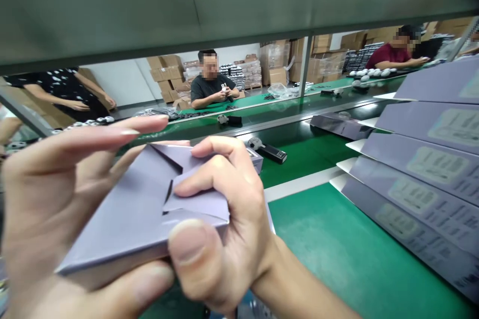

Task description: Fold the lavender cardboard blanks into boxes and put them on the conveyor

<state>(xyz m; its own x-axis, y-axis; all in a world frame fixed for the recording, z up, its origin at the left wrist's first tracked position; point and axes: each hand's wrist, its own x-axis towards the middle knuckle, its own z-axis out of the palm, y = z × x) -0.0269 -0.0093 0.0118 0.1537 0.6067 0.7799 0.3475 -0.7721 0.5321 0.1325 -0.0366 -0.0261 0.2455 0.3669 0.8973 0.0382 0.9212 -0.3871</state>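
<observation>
The left hand [45, 199] grips a pale purple box [123, 204] by its edges, close to the camera. The right hand [228, 199] pinches the same box, fingertips on its folded flaps and thumb along the near edge. To the right, overlapping purple cartons [422, 179] lean over the green tabletop [337, 239]. Beyond the box, a round-headed gadget [267, 150], perhaps a small fan, lies on the green belt [322, 147]. Farther back, a seated person [214, 84] holds a small white item, with brown boxes [166, 77] stacked behind.
</observation>
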